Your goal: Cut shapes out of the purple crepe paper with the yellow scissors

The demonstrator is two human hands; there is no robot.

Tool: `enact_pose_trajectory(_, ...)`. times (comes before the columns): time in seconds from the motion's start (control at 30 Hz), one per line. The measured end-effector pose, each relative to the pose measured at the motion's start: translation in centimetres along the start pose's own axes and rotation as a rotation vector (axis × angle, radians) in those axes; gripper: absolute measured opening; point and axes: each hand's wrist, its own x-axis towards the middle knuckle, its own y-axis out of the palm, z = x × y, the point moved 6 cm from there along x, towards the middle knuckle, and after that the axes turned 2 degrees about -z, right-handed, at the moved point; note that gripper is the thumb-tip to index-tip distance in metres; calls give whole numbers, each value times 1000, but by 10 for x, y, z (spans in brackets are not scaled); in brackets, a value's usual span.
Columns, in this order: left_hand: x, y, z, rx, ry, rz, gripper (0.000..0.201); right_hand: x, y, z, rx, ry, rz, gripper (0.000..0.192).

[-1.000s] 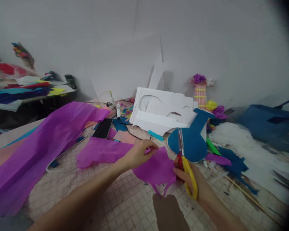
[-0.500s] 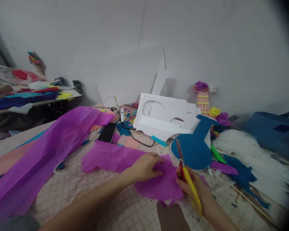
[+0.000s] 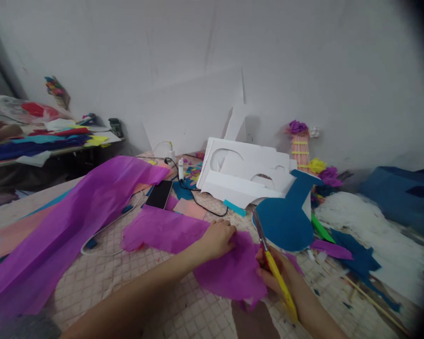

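Observation:
A sheet of purple crepe paper (image 3: 229,273) lies on the table in front of me. My left hand (image 3: 218,239) rests on it with curled fingers gathering its upper edge; the fingertips are partly hidden. In my right hand (image 3: 286,275) is a pair of scissors (image 3: 277,278) with yellow and red handles. Their blades look closed and point away from me, up and to the left. The right fingertips are by the paper's right edge. Just beyond the scissors lies a blue cutout (image 3: 282,221) with a round body and a narrow neck.
White cut card sheets (image 3: 247,165) lean behind, near a black phone (image 3: 159,194) and cables. A long purple strip (image 3: 77,226) covers the left side. White shredded material (image 3: 353,216) and a blue bag (image 3: 399,197) are at right. Another person's hand (image 3: 3,133) shows far left.
My left hand has shifted slightly and its fingers have curled in more on the purple paper. The scissors have tipped a little to the left and lower.

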Motion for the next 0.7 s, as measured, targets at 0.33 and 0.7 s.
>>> enact_pose_trajectory(0.33,4,-1,2,-21,-49,-72,35,0,1,1,11,1,24,40)
enact_pose_trajectory(0.7,3,-14,18,-353,-99,-115,13,0,-3,9,11,40,68,32)
